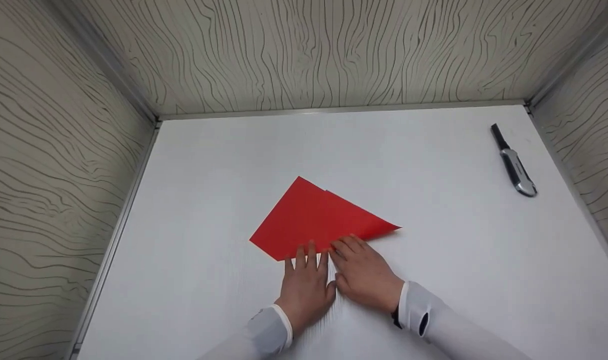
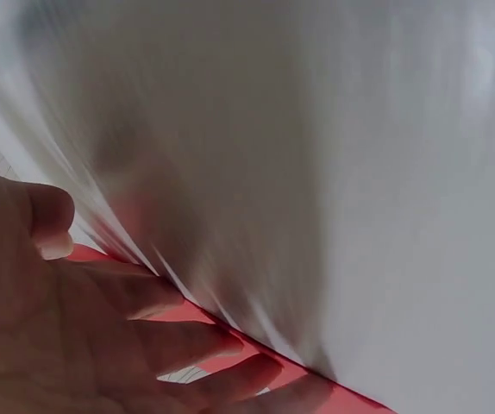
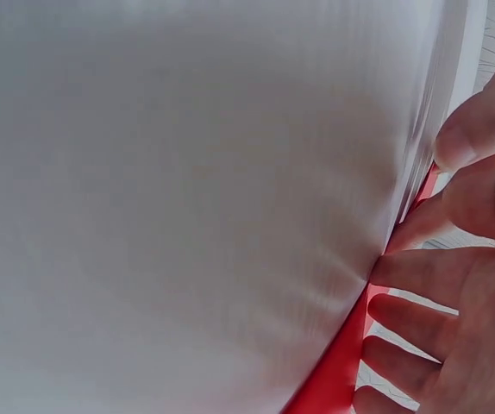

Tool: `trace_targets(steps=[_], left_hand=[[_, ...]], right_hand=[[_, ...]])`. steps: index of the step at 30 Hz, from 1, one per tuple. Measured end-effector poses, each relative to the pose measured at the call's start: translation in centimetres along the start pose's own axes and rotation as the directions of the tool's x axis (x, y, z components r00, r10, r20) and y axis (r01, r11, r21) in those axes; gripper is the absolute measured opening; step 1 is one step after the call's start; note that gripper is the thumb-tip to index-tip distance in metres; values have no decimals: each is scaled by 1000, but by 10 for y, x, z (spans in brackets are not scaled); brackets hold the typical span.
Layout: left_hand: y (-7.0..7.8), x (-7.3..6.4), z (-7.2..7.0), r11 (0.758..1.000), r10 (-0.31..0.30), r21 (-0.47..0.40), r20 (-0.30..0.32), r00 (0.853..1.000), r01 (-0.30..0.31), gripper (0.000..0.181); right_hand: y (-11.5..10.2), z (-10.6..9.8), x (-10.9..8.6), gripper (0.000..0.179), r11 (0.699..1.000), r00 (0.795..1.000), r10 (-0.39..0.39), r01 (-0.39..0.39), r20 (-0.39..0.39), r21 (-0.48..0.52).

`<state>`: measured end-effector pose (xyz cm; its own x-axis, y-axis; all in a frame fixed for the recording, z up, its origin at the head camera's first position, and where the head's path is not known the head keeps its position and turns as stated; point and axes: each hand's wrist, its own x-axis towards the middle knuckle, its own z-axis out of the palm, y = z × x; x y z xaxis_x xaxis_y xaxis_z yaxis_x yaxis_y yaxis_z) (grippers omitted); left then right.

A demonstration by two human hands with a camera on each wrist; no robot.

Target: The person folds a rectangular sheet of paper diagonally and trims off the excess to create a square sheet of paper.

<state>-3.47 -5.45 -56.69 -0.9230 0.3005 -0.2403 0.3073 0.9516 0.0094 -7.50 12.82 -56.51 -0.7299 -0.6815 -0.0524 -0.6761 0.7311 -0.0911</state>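
A folded sheet of red paper (image 1: 309, 215) lies on the white table, its sharp corner pointing right and slightly lifted. My left hand (image 1: 306, 287) rests with spread, straight fingers on the paper's near edge. Just to its right, my right hand (image 1: 366, 275) presses its extended fingertips on the same edge, the thumbs close together. In the left wrist view, the fingers (image 2: 187, 345) reach over a strip of red paper (image 2: 351, 401). The right wrist view shows the fingertips (image 3: 403, 267) along the fold, where the paper (image 3: 329, 379) rises a little off the table.
A black and silver tool resembling a utility knife (image 1: 518, 172) lies at the table's far right. Wood-grain patterned panels (image 1: 304, 55) stand behind and at both sides of the white table (image 1: 208, 160), with metal edging where they meet it.
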Motion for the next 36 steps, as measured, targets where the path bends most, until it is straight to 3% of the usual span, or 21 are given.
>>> trace_targets(steps=[11,28,36], left_hand=[[3,-1,0,1000,-19,17,-11,1000,19,76],[1,-2,-2,999,-23,47,-4,1000,23,81],[1,-2,-3,1000,-19,19,-11,1000,19,83]], right_hand=[[0,8,-5,54,1000,998,-13,13,-67,-7],[4,7,-7,52,999,998,24,-22,-60,36],[13,8,-9,51,997,997,33,-28,-71,67]])
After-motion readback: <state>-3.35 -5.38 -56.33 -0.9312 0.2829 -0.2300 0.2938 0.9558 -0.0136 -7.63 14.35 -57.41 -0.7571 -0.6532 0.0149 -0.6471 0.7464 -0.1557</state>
